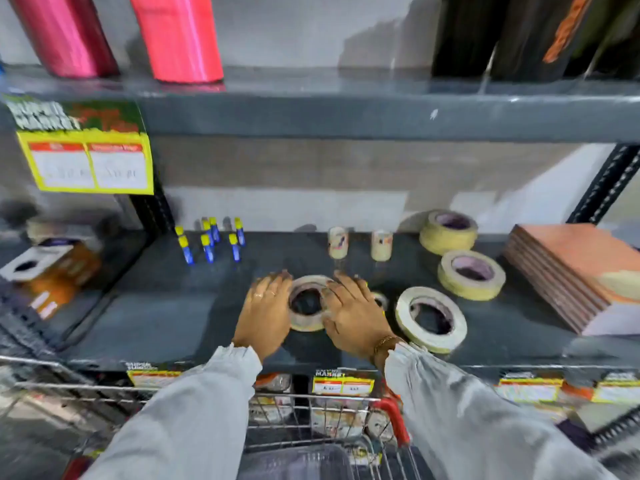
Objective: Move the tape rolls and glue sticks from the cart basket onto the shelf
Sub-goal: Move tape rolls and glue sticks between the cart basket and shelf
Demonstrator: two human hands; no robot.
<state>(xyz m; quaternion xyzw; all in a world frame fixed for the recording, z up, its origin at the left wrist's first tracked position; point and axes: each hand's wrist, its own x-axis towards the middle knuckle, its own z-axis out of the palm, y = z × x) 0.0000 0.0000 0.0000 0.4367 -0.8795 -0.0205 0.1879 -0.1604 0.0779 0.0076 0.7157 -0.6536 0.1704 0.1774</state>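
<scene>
Both hands on one beige masking-tape roll point(307, 303) lying flat mid-front on the dark grey metal shelf point(166, 317). Left hand point(265, 308) cups its left rim, right hand point(353, 311) covers its right rim, fingers curled on it. Three more beige tape rolls point(460, 275) lie flat toward the right edge. Two small clear tape rolls point(360, 244) stand near the back. Six blue-yellow glue sticks point(211, 239) stand upright back-left. Wire cart basket point(311, 424) sits below the front edge.
</scene>
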